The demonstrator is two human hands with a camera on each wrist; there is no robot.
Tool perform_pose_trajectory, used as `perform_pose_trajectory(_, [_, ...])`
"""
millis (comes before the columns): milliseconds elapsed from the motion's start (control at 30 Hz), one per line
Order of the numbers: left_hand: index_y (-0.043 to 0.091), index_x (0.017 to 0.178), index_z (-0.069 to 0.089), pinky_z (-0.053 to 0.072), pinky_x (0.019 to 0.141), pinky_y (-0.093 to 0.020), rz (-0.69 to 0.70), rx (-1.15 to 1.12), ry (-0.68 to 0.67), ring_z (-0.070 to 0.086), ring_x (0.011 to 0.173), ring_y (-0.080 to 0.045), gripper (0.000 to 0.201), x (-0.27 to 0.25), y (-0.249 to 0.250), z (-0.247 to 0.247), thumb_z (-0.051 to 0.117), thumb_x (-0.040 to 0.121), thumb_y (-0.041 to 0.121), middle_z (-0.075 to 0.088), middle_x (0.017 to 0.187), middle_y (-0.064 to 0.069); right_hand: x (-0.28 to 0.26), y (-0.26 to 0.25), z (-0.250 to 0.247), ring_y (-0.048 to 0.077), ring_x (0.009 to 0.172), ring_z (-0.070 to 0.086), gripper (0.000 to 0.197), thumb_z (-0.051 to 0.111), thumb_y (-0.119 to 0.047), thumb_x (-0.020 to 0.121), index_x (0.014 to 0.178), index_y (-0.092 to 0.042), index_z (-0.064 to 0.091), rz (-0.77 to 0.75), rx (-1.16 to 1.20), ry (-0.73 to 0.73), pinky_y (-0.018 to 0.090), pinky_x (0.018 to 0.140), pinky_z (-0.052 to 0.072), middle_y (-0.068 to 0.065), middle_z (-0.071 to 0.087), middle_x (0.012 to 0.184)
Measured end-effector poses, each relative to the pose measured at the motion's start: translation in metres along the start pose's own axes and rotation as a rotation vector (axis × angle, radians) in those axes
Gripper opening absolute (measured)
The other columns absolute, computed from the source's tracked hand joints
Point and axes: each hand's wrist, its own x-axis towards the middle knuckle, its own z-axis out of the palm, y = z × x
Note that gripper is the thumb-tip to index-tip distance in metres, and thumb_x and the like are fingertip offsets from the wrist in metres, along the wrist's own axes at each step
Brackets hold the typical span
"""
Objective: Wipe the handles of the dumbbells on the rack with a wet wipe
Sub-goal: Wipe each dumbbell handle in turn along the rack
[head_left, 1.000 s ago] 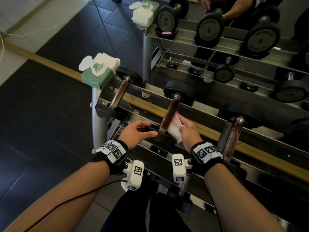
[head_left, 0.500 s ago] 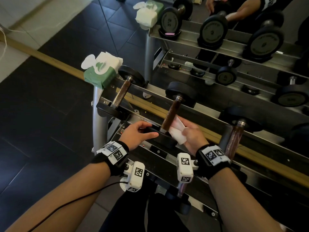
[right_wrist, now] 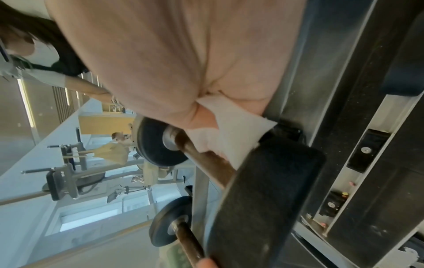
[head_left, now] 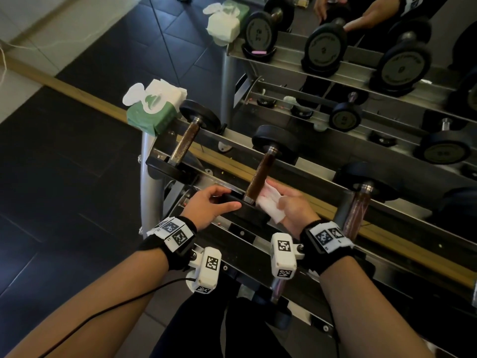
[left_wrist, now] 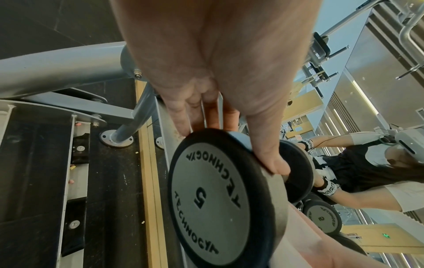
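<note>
Three dumbbells lie across the top shelf of the rack (head_left: 325,174). My left hand (head_left: 210,205) grips the near black head (left_wrist: 213,197) of the middle dumbbell, fingers over its top edge and thumb on its face. The head reads "5". My right hand (head_left: 289,202) holds a white wet wipe (head_left: 268,202) against the right side of the middle dumbbell's brown handle (head_left: 259,177), near its lower end. In the right wrist view the wet wipe (right_wrist: 229,130) is wrapped between my fingers and the handle (right_wrist: 206,161).
A green pack of wet wipes (head_left: 153,109) sits on the rack's left end, beside the left dumbbell (head_left: 185,140). The right dumbbell (head_left: 357,205) lies close to my right wrist. A mirror behind the rack reflects several dumbbells. Dark tiled floor lies to the left.
My right hand has slid the wipe slightly along the lower part of the middle handle and turned more palm-down. My left hand has stayed on the near head.
</note>
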Motion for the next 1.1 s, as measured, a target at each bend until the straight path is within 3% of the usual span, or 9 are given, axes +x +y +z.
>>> perform_pose_trajectory(67, [0.047,0.107,0.060,0.056,0.088,-0.031,-0.002,0.014,-0.002,0.064,0.106,-0.009,0.067,0.001,0.002,-0.002,0.077,0.048,0.074,0.065,0.115,0.010,-0.003,-0.013,-0.003,0.018,0.098,0.066,0.052,0.038,0.011,0.092,0.117,-0.025,0.066,-0.024,0.032,0.073,0.030,0.065,0.057,0.004,0.066,0.117])
perform_pose_trajectory(233, [0.044,0.109,0.060,0.055,0.067,-0.014,-0.025,0.042,-0.020,0.066,0.103,-0.009,0.059,0.003,0.005,-0.005,0.080,0.057,0.064,0.066,0.115,0.009,0.024,-0.034,0.018,0.022,0.125,0.050,0.048,0.042,-0.002,0.100,0.139,-0.028,0.053,-0.175,-0.158,0.202,0.039,0.112,0.035,0.005,0.049,0.144])
perform_pose_trajectory(367, [0.036,0.118,0.060,0.056,0.078,-0.025,-0.028,0.076,-0.032,0.064,0.106,-0.010,0.054,0.007,0.003,-0.007,0.081,0.071,0.050,0.065,0.117,0.007,0.025,-0.018,0.033,0.014,0.125,0.047,0.047,0.039,-0.020,0.105,0.149,-0.036,0.036,-0.158,-0.187,0.121,0.026,0.093,0.032,0.000,0.041,0.148])
perform_pose_trajectory(500, [0.036,0.118,0.059,0.052,0.075,-0.022,-0.027,0.091,-0.048,0.062,0.105,-0.009,0.052,0.008,0.003,-0.009,0.079,0.073,0.051,0.062,0.117,0.008,0.005,0.007,0.024,0.004,0.110,0.058,0.044,0.048,-0.050,0.099,0.134,-0.025,0.057,-0.128,-0.190,-0.030,0.027,0.103,0.038,-0.002,0.061,0.129])
perform_pose_trajectory(567, [0.039,0.115,0.059,0.049,0.075,-0.020,-0.022,0.119,-0.057,0.061,0.105,-0.007,0.050,0.009,0.004,-0.010,0.079,0.072,0.053,0.063,0.116,0.010,-0.006,0.005,0.017,-0.006,0.091,0.065,0.030,0.052,-0.036,0.100,0.122,-0.021,0.066,-0.142,-0.237,-0.069,0.010,0.081,0.049,-0.007,0.068,0.106])
perform_pose_trajectory(633, [0.042,0.110,0.058,0.049,0.075,-0.019,-0.032,0.128,-0.081,0.062,0.104,-0.006,0.048,0.010,0.007,-0.012,0.079,0.070,0.056,0.064,0.115,0.011,-0.011,-0.005,0.012,-0.002,0.084,0.066,0.021,0.057,-0.021,0.097,0.114,-0.019,0.070,-0.184,-0.267,0.013,0.013,0.068,0.051,-0.007,0.065,0.101])
perform_pose_trajectory(767, [0.047,0.101,0.057,0.044,0.066,-0.014,-0.039,0.165,-0.098,0.062,0.098,-0.002,0.045,0.013,0.011,-0.016,0.079,0.065,0.062,0.064,0.109,0.015,0.000,-0.025,0.015,0.011,0.114,0.050,0.034,0.048,-0.006,0.099,0.127,-0.017,0.064,-0.282,-0.237,0.235,0.026,0.104,0.038,-0.003,0.054,0.121])
perform_pose_trajectory(933, [0.048,0.095,0.060,0.044,0.064,-0.017,-0.032,0.186,-0.090,0.060,0.095,-0.001,0.052,0.016,0.011,-0.016,0.075,0.052,0.073,0.065,0.102,0.018,0.013,-0.009,0.038,-0.013,0.073,0.062,0.027,0.051,-0.041,0.100,0.114,-0.026,0.069,-0.255,-0.183,0.182,0.015,0.069,0.038,-0.016,0.066,0.089])
perform_pose_trajectory(1100, [0.045,0.095,0.060,0.040,0.067,-0.015,-0.038,0.221,-0.090,0.058,0.093,0.002,0.039,0.016,0.013,-0.016,0.081,0.066,0.059,0.064,0.101,0.017,0.003,0.018,0.021,0.003,0.117,0.057,0.035,0.054,-0.053,0.095,0.115,-0.029,0.071,-0.224,-0.417,0.033,0.024,0.097,0.039,-0.012,0.066,0.121])
